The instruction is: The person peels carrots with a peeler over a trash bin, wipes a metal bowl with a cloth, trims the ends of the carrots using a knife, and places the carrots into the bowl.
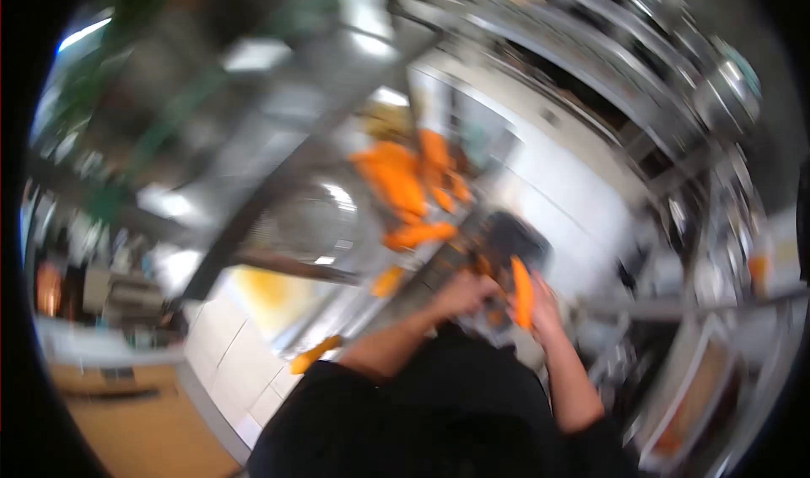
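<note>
The view is smeared by motion. In front of my body, my right hand (547,313) is closed around a long orange carrot (523,295), which points up and away from me. Close beside it, my left hand (466,294) has its fingers curled in. What it holds is too blurred to name. Just beyond both hands is a dark container (515,240). A pile of carrots (392,178) lies farther off to the left, with another carrot (418,235) at its near end.
Left of the pile stands a shiny round metal bowl (308,221). A yellow-stained white board (274,297) lies below it, near a stray orange piece (314,356). Metal shelving (582,35) with cookware runs along the upper right. A wooden-fronted cabinet (139,419) is at lower left.
</note>
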`<act>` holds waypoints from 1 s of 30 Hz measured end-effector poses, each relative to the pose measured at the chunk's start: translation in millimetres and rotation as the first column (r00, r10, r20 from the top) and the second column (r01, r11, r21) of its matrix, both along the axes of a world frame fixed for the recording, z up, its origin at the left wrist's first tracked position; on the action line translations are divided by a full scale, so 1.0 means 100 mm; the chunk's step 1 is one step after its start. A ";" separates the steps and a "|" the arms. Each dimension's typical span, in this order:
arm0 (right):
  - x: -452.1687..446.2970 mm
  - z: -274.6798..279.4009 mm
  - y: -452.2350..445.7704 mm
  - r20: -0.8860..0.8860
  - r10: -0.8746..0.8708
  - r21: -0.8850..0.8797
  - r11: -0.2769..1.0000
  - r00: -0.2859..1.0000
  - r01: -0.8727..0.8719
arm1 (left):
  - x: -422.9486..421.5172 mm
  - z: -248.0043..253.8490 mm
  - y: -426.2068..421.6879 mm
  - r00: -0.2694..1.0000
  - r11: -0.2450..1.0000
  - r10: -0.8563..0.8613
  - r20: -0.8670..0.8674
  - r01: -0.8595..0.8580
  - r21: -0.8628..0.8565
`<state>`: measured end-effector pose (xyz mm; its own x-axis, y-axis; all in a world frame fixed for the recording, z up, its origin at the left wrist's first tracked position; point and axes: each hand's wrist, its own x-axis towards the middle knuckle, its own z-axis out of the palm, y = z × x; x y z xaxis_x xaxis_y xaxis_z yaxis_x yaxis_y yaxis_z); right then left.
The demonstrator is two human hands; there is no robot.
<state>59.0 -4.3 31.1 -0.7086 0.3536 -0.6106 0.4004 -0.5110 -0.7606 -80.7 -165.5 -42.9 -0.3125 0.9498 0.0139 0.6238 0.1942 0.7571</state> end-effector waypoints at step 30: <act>-0.38 0.05 0.26 0.202 0.311 0.819 0.467 0.929 -0.334 | 0.27 0.69 0.28 0.209 0.850 0.224 0.952 -0.520 -0.086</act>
